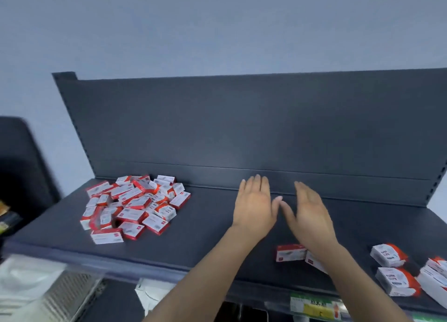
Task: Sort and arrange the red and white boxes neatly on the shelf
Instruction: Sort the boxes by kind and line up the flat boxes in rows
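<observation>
Dark grey shop shelf point(205, 239) w/ matching back panel point(242, 123) against a pale wall; head view only. Jumbled pile of red and white boxes point(131, 208) sits approx 9 o'clock from the hands, near the back-left corner, boxes overlapping at all angles. Strays toward 4–5 o'clock: one box point(290, 252) just beside the right forearm, a second box point(314, 262) partly hidden under that arm, and a loose cluster point(396, 281) at the right front edge. Left hand point(256, 205) and right hand point(308, 212) are over bare shelf mid-deck, holding nothing. Fingers are straight and close together, thumbs angled inward w/ tips nearly meeting. Can't tell if the palms touch the deck. Handling, prob.: small card cartons, light, stiff at the edges, but faces would dent if squeezed hard. Printed card looks smooth, so likely slides easily on painted metal. Best hold is thumb vs fingers across the two long sides, or press several btwn flat palms to square them. Yellow-green price label point(312, 306) on the front lip at 6 o'clock.
</observation>
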The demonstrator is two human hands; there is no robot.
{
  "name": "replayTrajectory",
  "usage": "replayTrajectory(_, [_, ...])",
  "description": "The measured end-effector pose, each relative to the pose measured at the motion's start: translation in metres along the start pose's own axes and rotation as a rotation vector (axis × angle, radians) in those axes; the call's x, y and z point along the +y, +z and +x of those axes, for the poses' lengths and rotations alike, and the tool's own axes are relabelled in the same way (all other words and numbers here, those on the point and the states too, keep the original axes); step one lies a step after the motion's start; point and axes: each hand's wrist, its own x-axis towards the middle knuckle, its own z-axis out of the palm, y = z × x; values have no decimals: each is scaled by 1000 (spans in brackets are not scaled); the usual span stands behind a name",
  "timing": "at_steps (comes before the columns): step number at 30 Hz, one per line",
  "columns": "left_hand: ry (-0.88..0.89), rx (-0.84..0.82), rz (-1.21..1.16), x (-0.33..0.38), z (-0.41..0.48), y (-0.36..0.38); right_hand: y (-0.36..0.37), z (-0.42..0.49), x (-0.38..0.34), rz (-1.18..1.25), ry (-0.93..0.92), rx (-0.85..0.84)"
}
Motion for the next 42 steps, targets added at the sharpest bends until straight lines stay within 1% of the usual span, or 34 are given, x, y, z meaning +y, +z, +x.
replayTrajectory(4, [-92,-26,115,-31,-4,-24,9,19,-35,43,-97,48])
replayTrajectory(9, [-127,51,197,-79,-12,-48,29,30,-87,93,-185,30])
replayTrajectory(11, [-165,59,202,-101,-15,-57,39,33,-108,108,-220,23])
replayTrajectory(15, [-163,124,178,-152,-22,-66,65,39,-154,122,-265,0])
replayTrajectory(19, [-204,53,181,-216,-30,-84,98,42,-210,139,-283,-51])
replayTrajectory(22, [-243,34,188,-267,-42,-93,125,40,-251,135,-305,-89])
replayTrajectory(26, [-263,19,95,-323,-66,-98,158,30,-293,162,-305,-150])
replayTrajectory(29, [-266,-33,29,-351,-83,-96,180,25,-312,143,-302,-211])
replayTrajectory(32, [-244,-106,9,-371,-96,-93,200,23,-323,71,-315,-291])
replayTrajectory(36, [-143,-211,-44,-383,-106,-87,219,26,-331,5,-306,-379])
replayTrajectory(40, [-34,-311,-87,-378,-109,-83,227,31,-331,-62,-284,-422])
replayTrajectory(42, [14,-370,-57,-376,-109,-79,230,33,-331,-80,-267,-431])
